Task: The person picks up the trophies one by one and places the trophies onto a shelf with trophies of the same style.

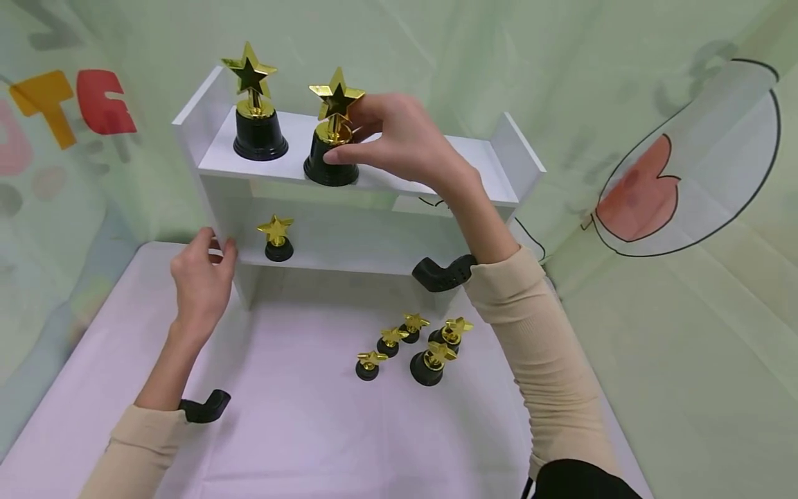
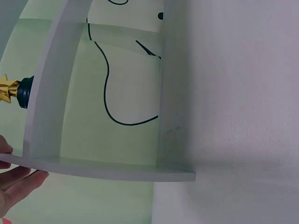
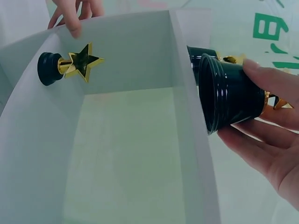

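Observation:
My right hand [image 1: 399, 138] grips a large gold star trophy [image 1: 333, 163] by its black base, thumb in front and fingers behind. In the right wrist view, the hollow underside of that trophy's base [image 3: 233, 93] shows right at the top shelf's front edge. Another large trophy [image 1: 258, 135] stands upright to its left on the top shelf. My left hand [image 1: 202, 281] holds the left side panel of the white shelf unit [image 1: 349, 235], with fingers on both sides of the panel edge in the left wrist view. Near that hand, a small star trophy [image 1: 278, 242] stands on the middle shelf.
On the table [image 1: 299, 430], below the shelf unit's right half, stand several more trophies: small ones [image 1: 368, 367] and larger ones [image 1: 429, 367]. Pale green curtains [image 1: 673, 333] with printed figures hang behind and at the sides. The unit's right side panel [image 1: 517, 163] rises beyond my right forearm.

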Tool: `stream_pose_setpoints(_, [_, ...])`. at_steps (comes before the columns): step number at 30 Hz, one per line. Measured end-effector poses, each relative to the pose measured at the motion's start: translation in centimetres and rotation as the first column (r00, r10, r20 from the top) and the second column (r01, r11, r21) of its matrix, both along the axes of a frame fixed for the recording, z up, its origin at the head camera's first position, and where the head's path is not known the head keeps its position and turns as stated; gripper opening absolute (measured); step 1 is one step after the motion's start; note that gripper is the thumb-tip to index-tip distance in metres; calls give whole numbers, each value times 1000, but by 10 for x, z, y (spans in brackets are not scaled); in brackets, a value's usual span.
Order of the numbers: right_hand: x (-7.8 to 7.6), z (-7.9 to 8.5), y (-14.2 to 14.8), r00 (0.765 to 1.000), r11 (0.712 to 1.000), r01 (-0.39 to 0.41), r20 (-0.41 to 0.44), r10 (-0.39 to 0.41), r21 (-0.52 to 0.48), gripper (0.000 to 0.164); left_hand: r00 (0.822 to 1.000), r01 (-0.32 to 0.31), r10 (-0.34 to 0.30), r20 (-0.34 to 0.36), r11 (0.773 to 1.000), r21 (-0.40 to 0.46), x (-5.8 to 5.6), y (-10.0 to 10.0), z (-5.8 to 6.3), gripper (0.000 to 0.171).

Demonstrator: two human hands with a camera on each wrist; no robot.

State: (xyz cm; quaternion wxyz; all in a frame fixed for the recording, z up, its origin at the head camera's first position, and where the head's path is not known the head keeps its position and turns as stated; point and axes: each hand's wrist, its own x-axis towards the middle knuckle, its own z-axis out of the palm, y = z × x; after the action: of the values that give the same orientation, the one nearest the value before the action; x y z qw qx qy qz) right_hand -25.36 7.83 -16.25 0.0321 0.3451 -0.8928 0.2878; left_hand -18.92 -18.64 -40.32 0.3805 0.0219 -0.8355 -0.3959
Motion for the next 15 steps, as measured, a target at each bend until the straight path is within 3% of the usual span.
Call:
stream_pose_setpoints(8, [-10, -6, -8, 999, 1000, 19, 33, -19, -10, 34, 1000, 13, -13, 3, 1000, 12, 0, 4, -1, 15])
stream_pose_setpoints(15, [-11, -10, -9, 1000, 1000, 10, 5, -10, -15, 33, 1000, 11, -11, 6, 1000, 15, 1, 4, 0, 14])
